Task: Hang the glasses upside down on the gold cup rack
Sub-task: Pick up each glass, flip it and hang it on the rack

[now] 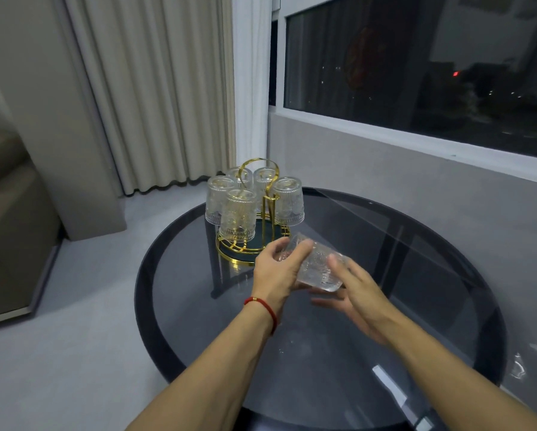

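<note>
A gold cup rack [262, 213] with a loop handle and a round base stands on the far left part of the round dark glass table [447, 244]. Several embossed clear glasses [237, 214] hang upside down on its prongs. One more clear glass [318, 265] lies tilted on its side in the air just in front of the rack's base. My left hand [275, 272], with a red string on the wrist, grips its rim end. My right hand [357, 293] touches its thick bottom end with the thumb, fingers spread below it.
Pale curtains [155, 88] hang behind the table on the left. A dark window [416, 63] runs along the grey wall on the right. A beige sofa [8, 219] edge stands at the far left on the light floor.
</note>
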Tool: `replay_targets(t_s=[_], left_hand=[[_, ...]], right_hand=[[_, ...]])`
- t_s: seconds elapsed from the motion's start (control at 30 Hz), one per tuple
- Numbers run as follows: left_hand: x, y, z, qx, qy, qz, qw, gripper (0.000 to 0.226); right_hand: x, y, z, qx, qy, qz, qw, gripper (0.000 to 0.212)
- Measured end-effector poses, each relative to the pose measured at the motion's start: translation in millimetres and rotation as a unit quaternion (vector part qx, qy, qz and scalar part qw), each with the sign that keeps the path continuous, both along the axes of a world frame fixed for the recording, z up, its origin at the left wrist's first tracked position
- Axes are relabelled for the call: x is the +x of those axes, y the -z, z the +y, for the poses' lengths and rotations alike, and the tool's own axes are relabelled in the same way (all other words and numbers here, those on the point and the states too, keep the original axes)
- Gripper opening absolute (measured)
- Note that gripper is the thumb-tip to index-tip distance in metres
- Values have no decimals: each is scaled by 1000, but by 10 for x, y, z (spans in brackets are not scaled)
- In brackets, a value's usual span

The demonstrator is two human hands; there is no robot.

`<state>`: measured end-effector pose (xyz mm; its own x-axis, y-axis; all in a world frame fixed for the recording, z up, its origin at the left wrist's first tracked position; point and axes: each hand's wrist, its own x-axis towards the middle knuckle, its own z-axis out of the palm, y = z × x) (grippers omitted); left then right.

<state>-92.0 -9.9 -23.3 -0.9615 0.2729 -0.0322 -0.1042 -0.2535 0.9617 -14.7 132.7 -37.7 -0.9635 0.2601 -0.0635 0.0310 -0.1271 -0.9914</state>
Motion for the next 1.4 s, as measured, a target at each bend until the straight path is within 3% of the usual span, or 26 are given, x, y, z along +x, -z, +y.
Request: replay_targets(t_s=[0.1,0.17,0.27,0.33,0.43,0.53,0.83,1.23,1.4], left_hand=[[-66,-33,-61,13,7,0,1000,54],[-104,-27,-134,-97,-64,59,991,50],[-201,154,-294,-279,-186,195,922,47],[-331,380,-368,-406,-149,268,861,38],[-453,663,-408,-575,-53,295,762,59],[-501,795,-421,-614,-29,315,723,70],[-542,846,-402,-616,-30,316,721,74],[-530,846,-397,-617,-37,318,719,78],[-520,836,-402,-619,-36,318,717,78]], right_hand=[[-126,-78,-100,-73,4,37,997,48],[-239,-157,-175,-29,56,39,997,53],[-373,-298,-217,118,147,37,981,70],[-454,-424,-240,235,173,50,955,75],[-610,-645,-255,330,199,61,921,79],[-782,-846,-286,365,205,66,906,80],[-1215,-1172,-436,489,159,45,856,82],[-1544,-929,-476,613,46,8,789,53],[-1628,-809,-486,660,22,13,751,53]])
